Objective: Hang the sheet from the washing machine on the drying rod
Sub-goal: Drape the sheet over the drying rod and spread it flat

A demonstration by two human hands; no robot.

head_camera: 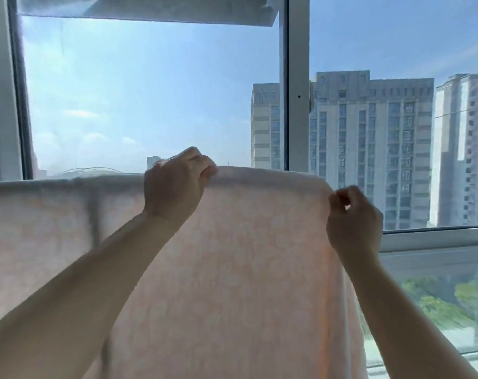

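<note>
A pale pink patterned sheet [246, 242] hangs in front of me, draped over a rod that the cloth hides along its top fold. It spreads from the left edge of view to about the middle right and falls out of view at the bottom. My left hand [175, 187] grips the top fold of the sheet near its middle, fingers curled over the edge. My right hand [352, 214] pinches the sheet's upper right corner between thumb and fingers. Both arms reach up from below.
A large window with a white frame [298, 77] stands right behind the sheet, its sill [434, 239] at the right. Tall apartment blocks [369, 146] and sky show through the glass. A white ledge [150, 9] runs overhead.
</note>
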